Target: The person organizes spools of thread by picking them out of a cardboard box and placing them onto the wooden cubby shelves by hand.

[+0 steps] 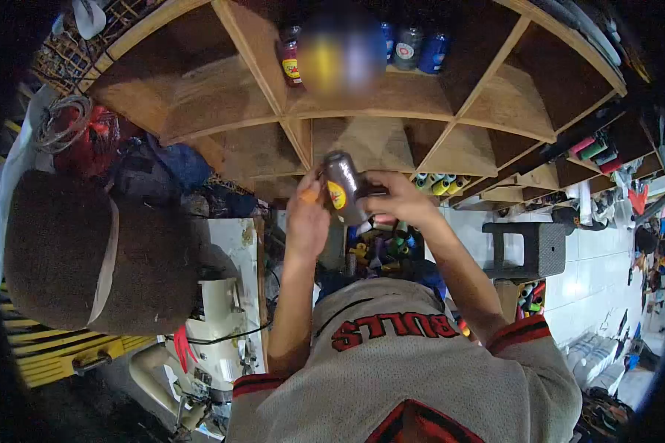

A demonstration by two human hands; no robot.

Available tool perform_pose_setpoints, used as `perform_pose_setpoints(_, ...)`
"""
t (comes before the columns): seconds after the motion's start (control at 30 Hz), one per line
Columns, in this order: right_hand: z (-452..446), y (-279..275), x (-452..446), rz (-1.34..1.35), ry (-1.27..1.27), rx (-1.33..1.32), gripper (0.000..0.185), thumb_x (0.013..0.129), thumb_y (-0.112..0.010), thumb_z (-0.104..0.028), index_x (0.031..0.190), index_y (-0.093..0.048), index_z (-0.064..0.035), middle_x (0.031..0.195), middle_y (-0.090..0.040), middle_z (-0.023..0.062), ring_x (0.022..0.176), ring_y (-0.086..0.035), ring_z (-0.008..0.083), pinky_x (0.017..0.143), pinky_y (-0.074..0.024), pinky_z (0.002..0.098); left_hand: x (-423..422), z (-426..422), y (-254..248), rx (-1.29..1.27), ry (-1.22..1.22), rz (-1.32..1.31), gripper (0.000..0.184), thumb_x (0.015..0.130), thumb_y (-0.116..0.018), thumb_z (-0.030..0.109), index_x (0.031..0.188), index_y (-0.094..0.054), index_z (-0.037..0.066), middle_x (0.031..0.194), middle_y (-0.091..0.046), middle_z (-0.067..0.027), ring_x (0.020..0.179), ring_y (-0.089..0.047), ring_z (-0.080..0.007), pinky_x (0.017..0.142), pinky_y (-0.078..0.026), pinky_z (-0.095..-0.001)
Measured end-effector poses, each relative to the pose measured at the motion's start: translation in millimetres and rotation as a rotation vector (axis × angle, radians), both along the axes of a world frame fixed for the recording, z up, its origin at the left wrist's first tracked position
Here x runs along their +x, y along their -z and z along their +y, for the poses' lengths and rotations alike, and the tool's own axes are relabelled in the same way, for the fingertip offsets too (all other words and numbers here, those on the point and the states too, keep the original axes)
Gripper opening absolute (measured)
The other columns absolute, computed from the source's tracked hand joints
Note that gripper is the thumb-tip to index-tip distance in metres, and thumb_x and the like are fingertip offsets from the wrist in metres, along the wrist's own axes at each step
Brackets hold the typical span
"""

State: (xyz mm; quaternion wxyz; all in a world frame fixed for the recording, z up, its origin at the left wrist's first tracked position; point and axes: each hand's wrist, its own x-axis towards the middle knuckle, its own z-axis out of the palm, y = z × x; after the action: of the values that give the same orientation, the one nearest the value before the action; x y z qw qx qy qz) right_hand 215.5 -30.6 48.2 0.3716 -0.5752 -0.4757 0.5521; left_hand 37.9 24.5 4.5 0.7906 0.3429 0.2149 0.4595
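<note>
The left grip [310, 210] holds a dark can [345, 184] by its left side; the right grip [383, 193] curls at its right, contact unclear. Tilted, nearer than the wooden shelf [233, 88], it looks stiff, smooth, probably slippery; its middle should hold best.

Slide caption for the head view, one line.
Left hand and right hand hold a dark cylinder with a yellow label before wooden shelves.

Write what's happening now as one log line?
left hand: holding dark cylinder | right hand: holding it | marking: yellow label | beyond: wooden shelves
</note>
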Motion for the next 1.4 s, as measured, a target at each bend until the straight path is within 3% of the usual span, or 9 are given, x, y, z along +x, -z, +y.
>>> perform_pose_setpoints(0.1,-6.3,22.6,3.0,0.316,0.22,0.089,0.046,0.081,-0.064,-0.025,0.118,-0.054,0.0005,0.111,-0.057,0.0139,0.101,-0.057,0.0189,0.083,-0.0472,0.0289,-1.7,-0.9,-18.2,0.153,0.097,0.237,0.051,0.085,-0.059,0.006,0.132,-0.041,-0.003,0.125,-0.051,-0.013,0.111,-0.051,-0.0174,0.094,-0.041,-0.0298)
perform_pose_setpoints(0.27,10.6,7.8,-9.5,-0.03,0.13,0.13,0.053,0.085,-0.06,-0.027,0.127,-0.045,0.0023,0.108,-0.062,0.0158,0.099,-0.06,0.0203,0.083,-0.0459,0.0287,5.4,-4.5,-23.3,0.237,-0.047,0.469,0.053,0.078,-0.065,0.0,0.127,-0.045,-0.003,0.118,-0.055,-0.0102,0.104,-0.054,-0.0148,0.089,-0.044,-0.0275)
perform_pose_setpoints(0.43,29.5,29.4,-17.1,-0.199,0.304,0.239,0.062,0.071,-0.077,-0.028,0.118,-0.049,0.0026,0.103,-0.063,0.0165,0.089,-0.063,0.0211,0.075,-0.0509,0.0307,27.4,0.5,4.5,0.431,-0.212,0.702,0.061,0.071,-0.064,-0.006,0.128,-0.043,-0.004,0.117,-0.055,-0.0162,0.108,-0.054,-0.0205,0.085,-0.047,-0.0296)
perform_pose_setpoints(0.53,41.0,30.2,3.7,-0.013,0.464,0.272,0.062,0.07,-0.078,-0.022,0.118,-0.048,0.0031,0.097,-0.066,0.0146,0.083,-0.064,0.0202,0.076,-0.0509,0.0324,49.1,-2.9,-6.2,0.37,-0.278,0.595,0.071,0.071,-0.066,-0.005,0.135,-0.034,-0.001,0.127,-0.046,-0.02,0.115,-0.05,-0.0252,0.085,-0.048,-0.0313)
perform_pose_setpoints(0.83,136.3,-6.5,78.7,-0.484,0.704,0.783,0.055,0.068,-0.077,-0.022,0.113,-0.054,-0.0003,0.091,-0.064,0.0216,0.086,-0.063,0.0349,0.071,-0.0508,0.0377,74.0,-53.1,77.4,0.267,-0.203,0.58,0.076,0.075,-0.064,-0.004,0.139,-0.024,0.001,0.142,-0.03,-0.0184,0.12,-0.045,-0.0305,0.085,-0.05,-0.0329)
perform_pose_setpoints(1.17,156.1,16.8,78.2,-0.773,0.734,0.481,0.068,0.074,-0.07,-0.036,0.127,-0.043,-0.0038,0.086,-0.064,0.0243,0.077,-0.063,0.0397,0.066,-0.0512,0.046,65.9,-73.6,102.1,0.202,-0.144,0.681,0.071,0.073,-0.048,-0.016,0.138,-0.026,0.002,0.135,-0.036,-0.0177,0.114,-0.051,-0.0286,0.092,-0.046,-0.0328)
perform_pose_setpoints(1.3,159.1,24.6,79.7,-0.763,0.726,0.51,0.07,0.074,-0.069,-0.036,0.129,-0.041,-0.0036,0.092,-0.063,0.0258,0.077,-0.063,0.0395,0.067,-0.052,0.0459,66.9,-82.7,98.0,0.164,-0.184,0.691,0.069,0.074,-0.05,-0.015,0.137,-0.028,0.002,0.131,-0.041,-0.0182,0.109,-0.055,-0.0264,0.09,-0.047,-0.0312)
perform_pose_setpoints(1.33,164.7,34.6,81.1,-0.83,0.801,0.712,0.074,0.072,-0.069,-0.035,0.128,-0.041,0.0043,0.072,-0.061,0.0269,0.066,-0.062,0.0394,0.059,-0.0521,0.0435,66.0,-83.3,106.5,0.184,-0.196,0.702,0.068,0.074,-0.051,-0.014,0.137,-0.028,0.002,0.13,-0.041,-0.0181,0.108,-0.055,-0.026,0.089,-0.047,-0.0308)
perform_pose_setpoints(1.4,165.5,41.5,82.3,-0.782,0.803,0.758,0.072,0.072,-0.067,-0.032,0.128,-0.041,0.0048,0.072,-0.061,0.0268,0.066,-0.063,0.0389,0.06,-0.0524,0.0431,63.1,-86.4,115.3,0.203,-0.211,0.704,0.064,0.078,-0.053,-0.011,0.136,-0.03,0.002,0.129,-0.042,-0.0166,0.107,-0.056,-0.0255,0.089,-0.048,-0.0304)
